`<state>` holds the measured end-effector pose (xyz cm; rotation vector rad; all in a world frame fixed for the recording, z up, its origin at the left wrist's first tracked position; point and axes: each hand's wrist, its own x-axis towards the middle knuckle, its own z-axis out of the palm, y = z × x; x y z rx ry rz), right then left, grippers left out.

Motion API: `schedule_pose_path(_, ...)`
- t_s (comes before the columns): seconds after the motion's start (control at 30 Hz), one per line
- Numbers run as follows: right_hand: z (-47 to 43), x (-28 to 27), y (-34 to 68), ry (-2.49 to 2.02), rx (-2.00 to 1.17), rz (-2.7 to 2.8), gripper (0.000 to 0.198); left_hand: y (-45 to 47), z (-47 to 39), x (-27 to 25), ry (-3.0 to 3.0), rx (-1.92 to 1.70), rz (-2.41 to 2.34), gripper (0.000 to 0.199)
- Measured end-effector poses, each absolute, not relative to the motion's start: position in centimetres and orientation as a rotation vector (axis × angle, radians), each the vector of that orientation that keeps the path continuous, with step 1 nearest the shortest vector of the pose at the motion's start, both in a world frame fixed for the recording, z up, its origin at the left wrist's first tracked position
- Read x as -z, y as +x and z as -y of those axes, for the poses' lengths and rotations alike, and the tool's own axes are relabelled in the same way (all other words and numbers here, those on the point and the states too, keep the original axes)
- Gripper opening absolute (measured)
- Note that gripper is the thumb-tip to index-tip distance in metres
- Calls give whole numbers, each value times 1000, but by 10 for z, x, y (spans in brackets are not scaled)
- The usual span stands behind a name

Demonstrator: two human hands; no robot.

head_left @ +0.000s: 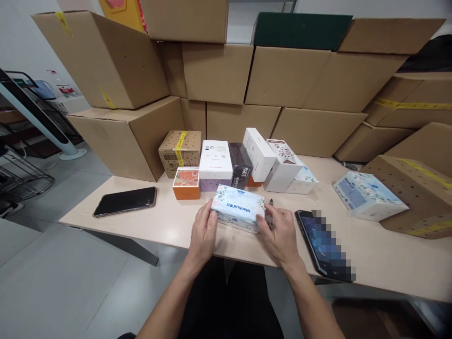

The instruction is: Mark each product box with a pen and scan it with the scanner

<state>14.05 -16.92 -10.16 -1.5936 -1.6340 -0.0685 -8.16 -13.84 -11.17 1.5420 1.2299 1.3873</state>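
Observation:
A pale blue and white pack of tissues (236, 209) with floral print and "Manhua" lettering lies on the table near its front edge. My left hand (204, 230) grips its left end, thumb on the near side. At the right end, my right hand (280, 233) holds it with thumb and fingers. Close behind the pack stand an orange box (186, 184), a white and lilac box (215, 160), a black box (240, 165) and a tilted white box (259, 153). A dark pen-like thing (271, 202) shows partly beside my right hand.
A black phone (125, 201) lies on the left of the table (169, 226). On the right are a larger handheld device (321, 245), partly pixelated, and another tissue pack (367, 195) against a carton (413, 188). Stacked cardboard boxes (217, 73) wall off the back.

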Motion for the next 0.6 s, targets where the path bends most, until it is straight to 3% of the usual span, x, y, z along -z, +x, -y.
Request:
schedule_pose_path(0.3,171,104,141,-1340,198,1675,32,-84,146,112,1292,-1692,-1008,23)
schedule_pose_path(0.6,175,108,141,-1382,101,1685,40,-82,146,114,1391,-1549,-1178,43)
